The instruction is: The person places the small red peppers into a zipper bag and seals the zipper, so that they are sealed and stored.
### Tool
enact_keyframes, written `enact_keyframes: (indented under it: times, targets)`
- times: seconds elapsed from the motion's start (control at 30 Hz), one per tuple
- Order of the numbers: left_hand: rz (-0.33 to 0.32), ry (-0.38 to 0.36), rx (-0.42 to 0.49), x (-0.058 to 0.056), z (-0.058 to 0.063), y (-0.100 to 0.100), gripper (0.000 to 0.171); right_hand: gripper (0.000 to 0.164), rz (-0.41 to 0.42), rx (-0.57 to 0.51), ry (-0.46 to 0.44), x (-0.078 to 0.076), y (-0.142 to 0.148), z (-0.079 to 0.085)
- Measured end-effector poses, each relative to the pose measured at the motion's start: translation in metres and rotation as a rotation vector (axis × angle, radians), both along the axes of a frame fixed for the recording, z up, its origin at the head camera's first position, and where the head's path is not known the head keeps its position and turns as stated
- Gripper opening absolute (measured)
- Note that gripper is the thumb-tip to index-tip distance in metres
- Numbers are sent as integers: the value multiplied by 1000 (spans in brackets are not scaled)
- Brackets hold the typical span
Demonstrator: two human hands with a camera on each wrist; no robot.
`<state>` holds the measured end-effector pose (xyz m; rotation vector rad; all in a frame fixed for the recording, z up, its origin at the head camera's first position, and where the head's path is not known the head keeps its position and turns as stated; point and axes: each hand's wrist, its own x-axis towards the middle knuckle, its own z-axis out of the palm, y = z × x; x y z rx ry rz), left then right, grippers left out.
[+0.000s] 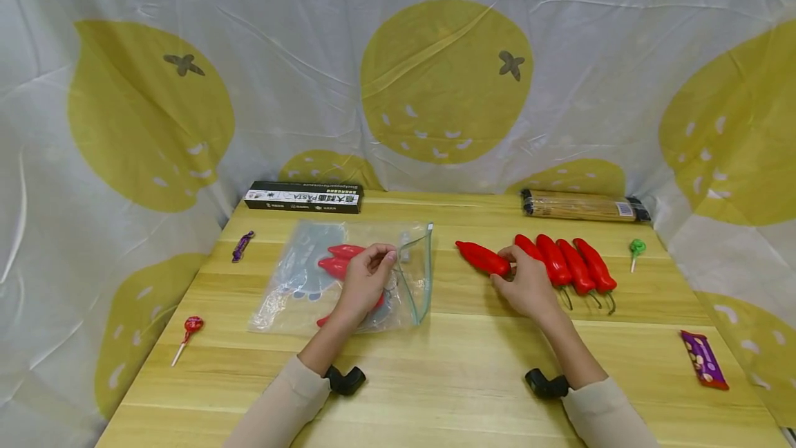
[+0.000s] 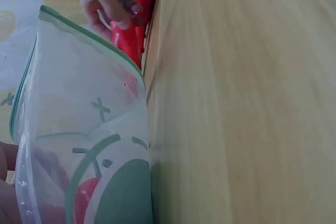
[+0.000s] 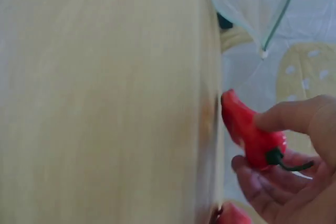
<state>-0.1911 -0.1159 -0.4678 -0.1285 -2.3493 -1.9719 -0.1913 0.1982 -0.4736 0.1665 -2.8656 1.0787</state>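
- Left hand (image 1: 365, 283) is pinching the clear zip bag (image 1: 273, 311) near its mouth; red peppers (image 1: 334, 267) are lying inside.
- Right hand (image 1: 528, 285) is gripping another pepper (image 1: 481, 258), its tip pointing toward the bag.
- Four more peppers (image 1: 573, 267) are lying alongside on the worktop (image 1: 435, 386).
- Farther off, a pasta box (image 1: 305, 198) and long packet (image 1: 578, 205) are lying.

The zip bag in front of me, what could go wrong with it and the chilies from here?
The held red chili pepper points its tip at the zip bag and could snag the green zip strip if moved in. Your left-hand grip pinches thin plastic at the mouth, so a slip might let the opening sag. Four loose red chili peppers lie close beside your right-hand grip, so a careless swing could knock them.
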Motion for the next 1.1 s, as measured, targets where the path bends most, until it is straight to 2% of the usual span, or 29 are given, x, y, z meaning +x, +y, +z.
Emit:
enact_keyframes:
  times: [0.13, 0.23, 0.3, 0.37, 0.53, 0.6, 0.7, 0.9, 1.1]
  targets:
    - [7, -6, 25, 1, 4, 0, 20, 42, -3, -214, -3, 4, -4, 8]
    - [5, 2, 41, 1, 6, 0, 23, 45, 41, -371, -65, 8, -12, 17]
    - [-4, 0, 44, 0, 7, -1, 25, 44, 74, -432, -109, 10, -20, 20]
    - [-15, -5, 40, 4, 16, 0, 25, 43, 98, -456, -141, 13, -33, 30]
    - [-27, -20, 54, 5, 16, 0, 26, 46, 85, -470, -149, 5, -60, 26]
    - [-21, -15, 63, 2, 8, 0, 27, 46, 66, -472, -137, -4, -68, 14]
    - [-6, -2, 62, 3, 8, 2, 23, 43, 35, -461, -120, -11, -83, 8]
    - [-17, -1, 67, 4, 6, 5, 18, 40, -20, -420, -75, -22, -107, -5]
    - [-17, -36, 52, 4, 2, 6, 19, 43, 14, -568, -140, -28, -118, -10]
